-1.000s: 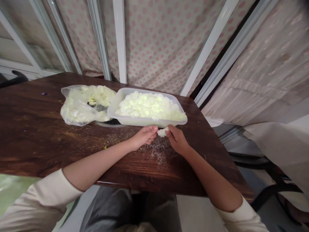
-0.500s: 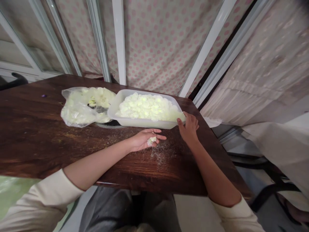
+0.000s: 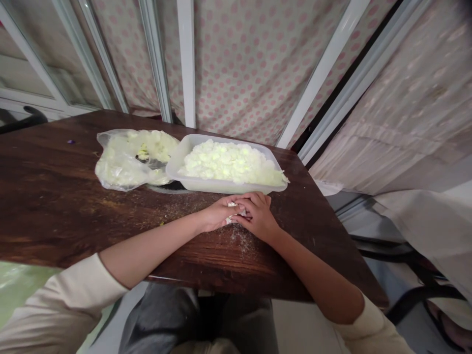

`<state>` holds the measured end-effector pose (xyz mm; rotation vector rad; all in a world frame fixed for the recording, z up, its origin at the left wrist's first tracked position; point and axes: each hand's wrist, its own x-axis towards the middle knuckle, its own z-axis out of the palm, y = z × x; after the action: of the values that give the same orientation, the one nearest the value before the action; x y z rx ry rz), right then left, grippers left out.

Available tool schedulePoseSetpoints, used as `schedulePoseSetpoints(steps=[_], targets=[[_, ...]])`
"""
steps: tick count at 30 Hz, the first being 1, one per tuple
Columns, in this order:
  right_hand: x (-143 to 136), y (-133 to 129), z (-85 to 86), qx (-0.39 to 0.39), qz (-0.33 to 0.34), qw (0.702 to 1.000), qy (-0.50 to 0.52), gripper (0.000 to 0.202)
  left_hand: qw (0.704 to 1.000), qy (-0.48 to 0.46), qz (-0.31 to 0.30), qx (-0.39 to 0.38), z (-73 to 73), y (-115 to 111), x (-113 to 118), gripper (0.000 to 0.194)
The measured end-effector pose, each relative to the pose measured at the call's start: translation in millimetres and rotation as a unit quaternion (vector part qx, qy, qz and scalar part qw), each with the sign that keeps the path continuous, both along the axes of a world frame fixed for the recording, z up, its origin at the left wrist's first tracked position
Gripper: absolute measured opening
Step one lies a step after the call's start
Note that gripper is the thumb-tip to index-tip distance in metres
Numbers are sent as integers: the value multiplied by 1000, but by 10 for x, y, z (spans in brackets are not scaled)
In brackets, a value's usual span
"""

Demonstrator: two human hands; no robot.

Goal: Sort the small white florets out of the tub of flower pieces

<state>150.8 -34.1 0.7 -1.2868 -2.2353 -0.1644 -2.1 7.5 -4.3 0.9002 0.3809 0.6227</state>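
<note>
Both my hands meet in front of the plastic tub, close over the table. My left hand (image 3: pixel 217 212) is closed around a small white cauliflower piece (image 3: pixel 236 211). My right hand (image 3: pixel 260 214) lies against it, fingers curled over the same piece, which they partly hide. Just behind them stands the translucent tub (image 3: pixel 221 187), heaped with pale cauliflower florets (image 3: pixel 228 162). A few pieces overhang its right corner. Left of the tub lies a clear plastic bag (image 3: pixel 118 169) with more pale pieces inside.
The dark wooden table (image 3: pixel 59 196) carries scattered white crumbs (image 3: pixel 241 241) and yellowish bits. A dark, flat item (image 3: pixel 169 187) shows partly under the bag and tub. Spotted curtains (image 3: pixel 239 73) hang behind, and a black chair arm (image 3: pixel 416 295) stands at the right.
My right hand has left the tub's right corner and come down-left to my left hand, closing on the cauliflower piece. My left hand's fingers have drawn in from being spread.
</note>
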Motion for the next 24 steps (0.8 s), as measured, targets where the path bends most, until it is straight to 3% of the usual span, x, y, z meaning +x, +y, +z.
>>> schedulePoseSetpoints(steps=[5,11,14,17,21,24], targets=[[90,81,-14,-11,22,998,57,21,999,3,-1,-33,48,-15,-5,21],[269,133,81,79,51,995,19,18,998,-17,-47,-35,45,-3,-4,32],[423,122,156,184,3,983,29,17,998,33,-55,-15,64,8,-25,40],[622,139,211,258,-99,959,66,25,991,113,-76,14,85,12,-51,42],[816,250,213,232,-200,948,91,34,983,135,-109,52,91,-3,-63,34],[839,336,186,195,-226,952,68,35,985,117,-120,49,99,-12,-56,35]])
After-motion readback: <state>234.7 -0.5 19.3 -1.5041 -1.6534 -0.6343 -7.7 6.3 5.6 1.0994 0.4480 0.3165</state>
